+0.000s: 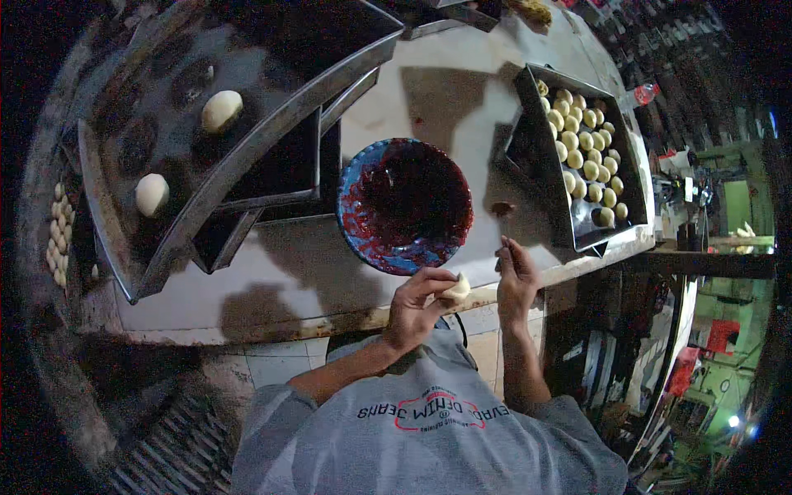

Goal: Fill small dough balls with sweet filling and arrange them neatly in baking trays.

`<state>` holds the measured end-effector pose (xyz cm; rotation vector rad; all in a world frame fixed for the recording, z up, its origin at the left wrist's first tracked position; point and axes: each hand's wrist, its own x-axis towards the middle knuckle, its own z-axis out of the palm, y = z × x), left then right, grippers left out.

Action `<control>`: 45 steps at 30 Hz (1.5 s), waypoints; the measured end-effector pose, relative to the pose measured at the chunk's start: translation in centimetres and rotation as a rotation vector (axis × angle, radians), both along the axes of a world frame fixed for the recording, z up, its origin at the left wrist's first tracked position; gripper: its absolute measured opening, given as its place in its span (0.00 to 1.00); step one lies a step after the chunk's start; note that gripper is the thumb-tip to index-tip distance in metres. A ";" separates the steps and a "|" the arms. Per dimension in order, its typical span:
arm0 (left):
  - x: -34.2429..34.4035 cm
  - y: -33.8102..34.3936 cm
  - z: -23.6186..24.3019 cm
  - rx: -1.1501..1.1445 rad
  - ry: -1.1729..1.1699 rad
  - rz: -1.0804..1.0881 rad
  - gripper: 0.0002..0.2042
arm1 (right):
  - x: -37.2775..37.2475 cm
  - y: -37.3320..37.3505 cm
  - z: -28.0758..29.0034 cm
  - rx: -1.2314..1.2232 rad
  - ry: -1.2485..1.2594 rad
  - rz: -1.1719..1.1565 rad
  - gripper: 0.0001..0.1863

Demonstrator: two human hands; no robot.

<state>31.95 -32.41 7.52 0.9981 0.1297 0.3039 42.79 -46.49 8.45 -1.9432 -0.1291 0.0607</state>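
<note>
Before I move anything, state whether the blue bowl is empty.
Not empty: the blue bowl holds a dark red, wet-looking mass, with red smears up its wall. Its depth cannot be told.

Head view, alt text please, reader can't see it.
A person's left hand pinches a piece of dough by the near rim of a blue bowl of dark red paste; the right hand holds what looks like a spoon. Dough balls crowd the right tray; two more sit in the left tray.

Glossy wet-looking paste (pixel 400 202), smooth plastic bowl (pixel 351 223), smooth matt dough piece (pixel 456 289), shiny metal tray (pixel 587 221), matt cloth shirt (pixel 396 462)
</note>
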 end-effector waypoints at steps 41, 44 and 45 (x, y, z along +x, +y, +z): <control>0.2 4.3 -0.4 0.163 0.055 0.410 0.04 | 1.4 8.8 6.0 0.109 0.324 0.372 0.12; 1.4 1.3 0.8 0.015 0.024 0.278 0.04 | -0.1 10.3 3.1 0.333 0.100 0.112 0.12; 1.9 0.9 0.1 -0.361 0.081 0.214 0.06 | -0.3 10.9 3.2 0.399 0.059 0.050 0.11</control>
